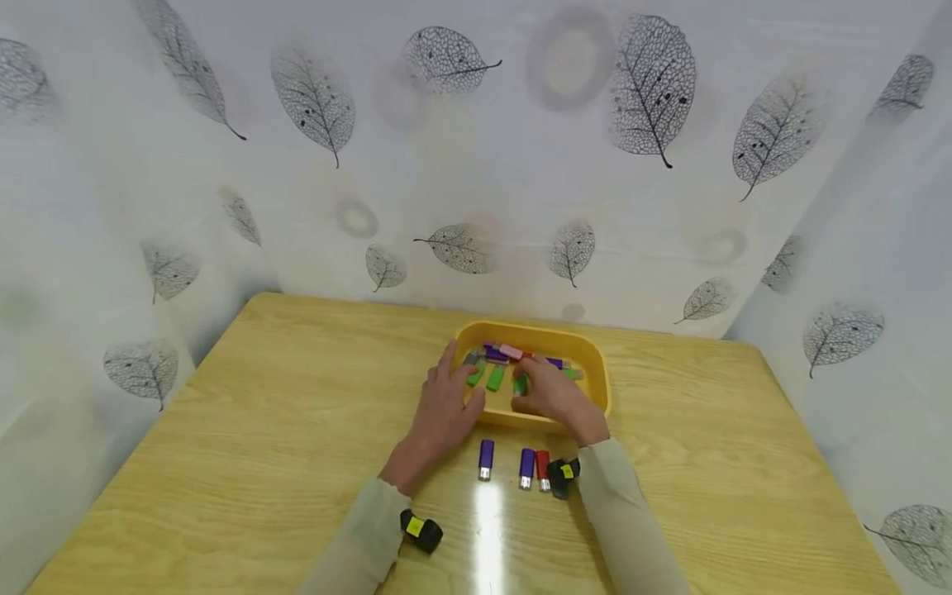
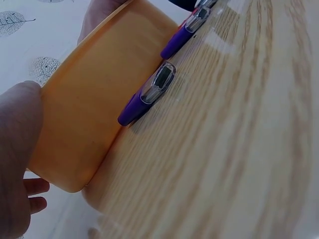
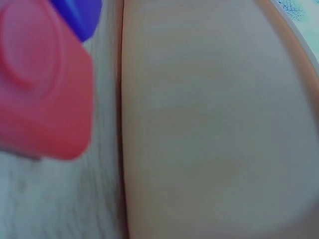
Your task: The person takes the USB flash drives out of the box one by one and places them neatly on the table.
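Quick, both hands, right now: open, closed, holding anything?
Left hand: closed on the left end of the yellow tray.
Right hand: closed, pinching a green USB stick between thumb and fingers.

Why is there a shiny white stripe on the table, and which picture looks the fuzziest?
Head view: the stripe is glare on the shiny tabletop, probably reflected light; right wrist view: fuzziest, with the red USB stick huge and soft-edged and the yellow tray washed out; left wrist view: the nearer purple USB stick looks clearer.
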Demonstrator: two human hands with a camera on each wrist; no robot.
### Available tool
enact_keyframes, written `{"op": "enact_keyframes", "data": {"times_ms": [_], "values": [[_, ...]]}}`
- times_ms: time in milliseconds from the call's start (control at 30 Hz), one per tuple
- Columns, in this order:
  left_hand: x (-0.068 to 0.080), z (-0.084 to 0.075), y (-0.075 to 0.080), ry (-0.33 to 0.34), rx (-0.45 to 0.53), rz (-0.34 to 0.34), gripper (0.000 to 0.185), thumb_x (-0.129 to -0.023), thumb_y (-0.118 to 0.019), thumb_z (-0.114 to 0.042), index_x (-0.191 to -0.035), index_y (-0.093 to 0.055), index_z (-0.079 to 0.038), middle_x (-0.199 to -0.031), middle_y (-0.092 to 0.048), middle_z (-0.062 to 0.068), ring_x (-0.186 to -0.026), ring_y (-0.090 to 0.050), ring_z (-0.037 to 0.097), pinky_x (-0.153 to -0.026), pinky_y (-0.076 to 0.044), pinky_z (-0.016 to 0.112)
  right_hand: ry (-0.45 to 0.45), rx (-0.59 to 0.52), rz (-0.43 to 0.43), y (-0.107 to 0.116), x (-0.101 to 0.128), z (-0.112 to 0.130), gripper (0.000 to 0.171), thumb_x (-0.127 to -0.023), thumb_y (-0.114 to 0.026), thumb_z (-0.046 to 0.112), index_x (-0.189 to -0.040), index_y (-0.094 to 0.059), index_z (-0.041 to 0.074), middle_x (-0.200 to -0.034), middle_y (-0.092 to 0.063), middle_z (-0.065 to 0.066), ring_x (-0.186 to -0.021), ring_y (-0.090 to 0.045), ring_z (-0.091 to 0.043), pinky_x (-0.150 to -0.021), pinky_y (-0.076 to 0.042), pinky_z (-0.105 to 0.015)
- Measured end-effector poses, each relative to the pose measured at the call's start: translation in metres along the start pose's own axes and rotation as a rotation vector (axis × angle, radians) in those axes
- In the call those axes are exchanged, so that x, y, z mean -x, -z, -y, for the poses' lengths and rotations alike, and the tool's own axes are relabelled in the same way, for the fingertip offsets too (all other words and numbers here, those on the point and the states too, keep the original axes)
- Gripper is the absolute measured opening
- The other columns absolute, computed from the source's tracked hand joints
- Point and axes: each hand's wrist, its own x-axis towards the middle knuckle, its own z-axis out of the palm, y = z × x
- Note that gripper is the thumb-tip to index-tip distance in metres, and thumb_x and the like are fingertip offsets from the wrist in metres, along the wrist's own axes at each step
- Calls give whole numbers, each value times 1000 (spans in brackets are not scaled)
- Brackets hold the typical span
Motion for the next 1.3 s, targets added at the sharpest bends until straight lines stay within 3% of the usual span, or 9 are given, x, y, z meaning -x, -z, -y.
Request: {"op": "enact_keyframes", "data": {"times_ms": [233,500,867,1300], "values": [[1,1,1,-2,-10,0,44,-96,-46,-33,-128,-59,-6,-165,-13,14,-132,-40,38,-109,-33,56,-7,-3,5,1,0,1,39,-82,-78,27,-115,-64,13,-115,-59,-6,-88,-55,-20,-83,-51,-37],[2,2,-2,-17,-42,-34,41,-96,-47,-33,-124,-61,-6,-163,-16,17,-124,-45,38,-106,-36,56,71,99,-88,6,1,-1,38,-82,-77,30,-113,-66,11,-106,-62,-5,-85,-56,-20,-76,-52,-38],[4,0,-5,-20,-39,-28,41,-96,-48,-33,-123,-61,-6,-164,-15,16,-125,-45,38,-107,-36,55,89,115,-54,9,10,-6,37,-83,-77,31,-112,-66,10,-100,-65,-3,-82,-56,-18,-78,-51,-37],[1,-1,-5,-1,-29,-22,41,-96,-49,-33,-125,-61,-7,-164,-14,14,-130,-43,38,-109,-34,55,75,56,-30,18,19,-3,36,-85,-74,30,-114,-67,9,-107,-66,-5,-88,-59,-20,-82,-52,-38]]}}
